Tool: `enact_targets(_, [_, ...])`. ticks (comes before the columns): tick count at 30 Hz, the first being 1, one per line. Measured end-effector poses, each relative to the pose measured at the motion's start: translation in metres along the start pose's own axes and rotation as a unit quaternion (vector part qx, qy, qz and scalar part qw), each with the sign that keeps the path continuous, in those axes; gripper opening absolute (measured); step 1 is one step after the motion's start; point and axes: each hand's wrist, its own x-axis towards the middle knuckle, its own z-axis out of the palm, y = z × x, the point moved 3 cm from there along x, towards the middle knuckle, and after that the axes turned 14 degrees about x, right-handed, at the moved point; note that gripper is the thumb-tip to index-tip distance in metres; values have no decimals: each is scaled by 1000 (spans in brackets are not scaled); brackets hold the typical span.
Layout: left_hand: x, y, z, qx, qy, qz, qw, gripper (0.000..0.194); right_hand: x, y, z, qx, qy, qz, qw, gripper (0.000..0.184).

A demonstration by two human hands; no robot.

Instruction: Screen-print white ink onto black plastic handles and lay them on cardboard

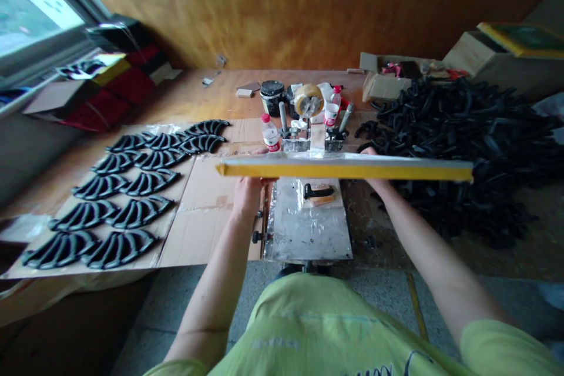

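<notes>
A yellow-edged screen-printing frame [343,171] is raised over the metal base plate [308,235] and seen nearly edge-on. My left hand [249,188] grips it left of centre, and my right hand [371,165] holds it right of centre. Most of my fingers are hidden by the frame. Below it, a black curved plastic piece [319,191] rests in a small light-coloured holder on the plate. Behind the frame stands the clamp assembly [318,140], with a strip of tape at its middle.
Fanned rows of black curved pieces [126,211] lie on cardboard [202,211] at left. A big heap of black pieces [467,123] is at right. Behind the clamp are a red-capped bottle [270,134], a black tub [272,94], a tape roll [308,100] and a cup [331,113].
</notes>
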Motion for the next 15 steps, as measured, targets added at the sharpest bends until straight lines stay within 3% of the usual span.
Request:
enact_targets(3, [0,-5,12,-18,35,-9,999,49,-41,1,41,6,-119,-86,989,33])
enact_targets(5, [-18,-25,19,-14,28,-54,998,52,-66,-13,62,-14,-175,-154,972,37])
enact_targets(7, [-47,-54,31,16,-45,-157,986,58,-88,-31,73,-33,-177,-181,967,25])
enact_targets(10, [-90,-96,45,49,-151,-285,945,64,-123,-63,80,-18,-141,-210,967,13])
enact_targets(13, [-100,-121,27,97,-129,-299,941,61,-154,-78,84,46,-206,-305,929,16])
enact_targets(15, [-87,-128,-8,199,-92,-264,939,61,-154,-58,73,64,-216,-296,928,20])
